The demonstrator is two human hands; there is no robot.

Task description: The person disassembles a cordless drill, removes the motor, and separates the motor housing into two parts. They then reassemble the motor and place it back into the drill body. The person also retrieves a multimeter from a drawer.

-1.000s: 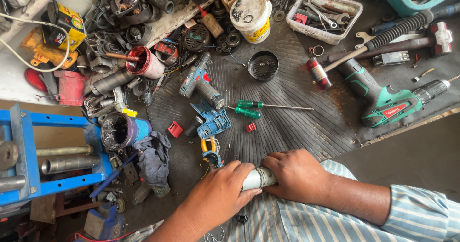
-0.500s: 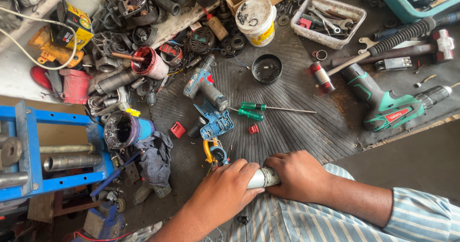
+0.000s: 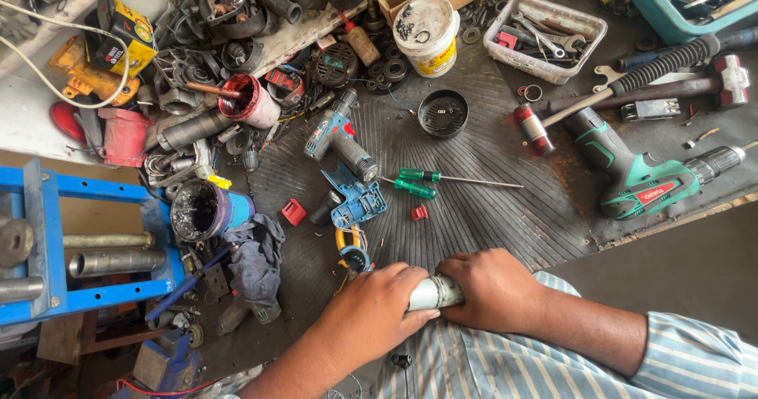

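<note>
1. Low in the frame, just right of centre, both hands are closing around a short, pale grey metal cylinder [image 3: 436, 292], and only a small band of it is showing between them.
2. The cylinder's long axis is running roughly left to right across the picture, tilting slightly up toward the right, so each hand is taking one end.
3. The left hand [image 3: 371, 312] is wrapping its fingers fully over the left end; the right hand [image 3: 493, 288] is curling tight over the right end. Neither is nearer: both are touching the piece.
4. The piece is sitting close against the person's blue-and-white striped shirt [image 3: 505, 363], at the near edge of the black ribbed rubber mat [image 3: 474, 202].
5. Just above the left hand, a small yellow-and-black tool [image 3: 351, 249] is lying on the mat, apart from the cylinder.
</note>
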